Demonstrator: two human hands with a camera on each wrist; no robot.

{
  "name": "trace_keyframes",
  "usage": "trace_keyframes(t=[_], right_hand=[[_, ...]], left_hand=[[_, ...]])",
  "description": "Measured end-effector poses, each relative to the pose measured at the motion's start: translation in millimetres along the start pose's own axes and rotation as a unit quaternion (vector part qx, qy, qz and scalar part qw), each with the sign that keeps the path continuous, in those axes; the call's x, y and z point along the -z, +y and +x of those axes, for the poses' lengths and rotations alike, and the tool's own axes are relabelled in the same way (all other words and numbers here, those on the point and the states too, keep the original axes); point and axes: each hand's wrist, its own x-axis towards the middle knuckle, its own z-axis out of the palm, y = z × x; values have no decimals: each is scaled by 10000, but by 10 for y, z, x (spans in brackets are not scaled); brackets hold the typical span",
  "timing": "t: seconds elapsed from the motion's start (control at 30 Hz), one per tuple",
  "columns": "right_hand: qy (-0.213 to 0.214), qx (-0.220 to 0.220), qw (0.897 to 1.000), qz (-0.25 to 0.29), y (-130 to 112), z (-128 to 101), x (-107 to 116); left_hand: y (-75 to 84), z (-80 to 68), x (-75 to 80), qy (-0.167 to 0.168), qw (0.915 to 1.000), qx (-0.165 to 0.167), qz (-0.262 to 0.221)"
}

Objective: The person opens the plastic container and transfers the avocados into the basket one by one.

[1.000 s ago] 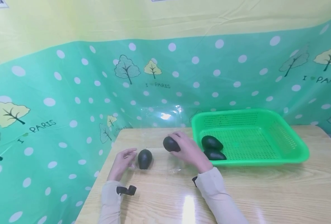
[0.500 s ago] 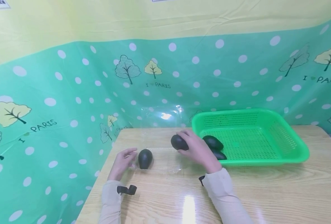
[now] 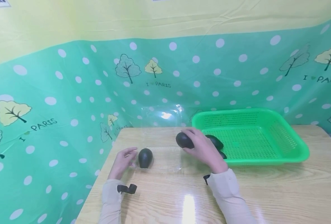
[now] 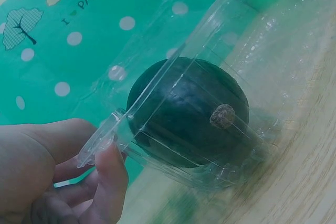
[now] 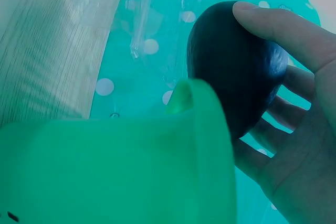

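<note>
A wooden surface [image 3: 266,193] is taking up the lower half of the head view, backed by a green polka-dot curtain [image 3: 70,77] with little trees and "PARIS" printed on it. Sitting at about 2 o'clock from the hands is a green plastic basket [image 3: 280,140], and two dark avocados [image 3: 216,141] are lying in its near-left corner, partly hidden behind the right wrist. Next down in size, a clear plastic clamshell box [image 3: 165,155] is lying open on the surface around 11 o'clock, lid tipped up against the curtain. The right hand [image 3: 203,151] is wrapping its fingers around a dark avocado [image 3: 184,140], holding it just off the basket's left edge, above the surface. The left hand [image 3: 122,162] is pinching the box's left rim between thumb and fingers, at roughly 9 o'clock from the other avocado [image 3: 145,157], which is sitting stem-end down inside the clear box.
</note>
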Motion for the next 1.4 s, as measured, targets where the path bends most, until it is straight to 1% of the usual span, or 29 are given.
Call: trace_keyframes(t=[0.33,0.7,1.1,1.4], right_hand=[[-10,-251,9997,-12,25,-35,71],[121,-286,9995,-102,60,-84,142],[109,-448,9989,26,160,-122,223],[100,-662,9976,167,231,-176,283]], left_hand=[[0,5,5,-45,10000,22,0],[6,-4,3,-37,10000,34,-25],[-4,7,7,-17,10000,11,54],[5,2,3,-2,10000,0,96]])
